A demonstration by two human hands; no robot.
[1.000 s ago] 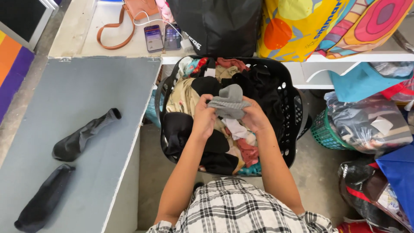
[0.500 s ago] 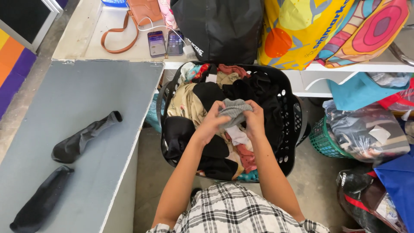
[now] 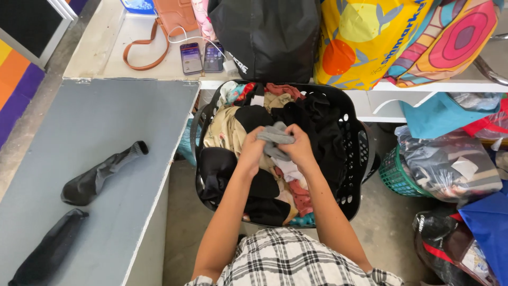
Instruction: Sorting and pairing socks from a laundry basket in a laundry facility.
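Both my hands hold a small grey sock (image 3: 274,134) over a black laundry basket (image 3: 353,159) full of mixed clothes. My left hand (image 3: 253,148) grips its left side and my right hand (image 3: 297,146) pinches its right side. The sock is bunched between the fingers, just above the pile. On the grey table (image 3: 95,132) to the left lie two dark socks: one (image 3: 100,175) stretched out near the middle, another (image 3: 50,249) at the near left corner.
A black bag (image 3: 270,37) and colourful bags (image 3: 402,37) stand on the white shelf behind the basket. Two phones (image 3: 202,57) and a brown strap purse (image 3: 169,16) lie there too. A green basket (image 3: 394,172) and bagged clothes (image 3: 450,164) crowd the right floor.
My hands have lowered the grey sock slightly toward the pile and bunched it tighter. The socks on the table have not moved.
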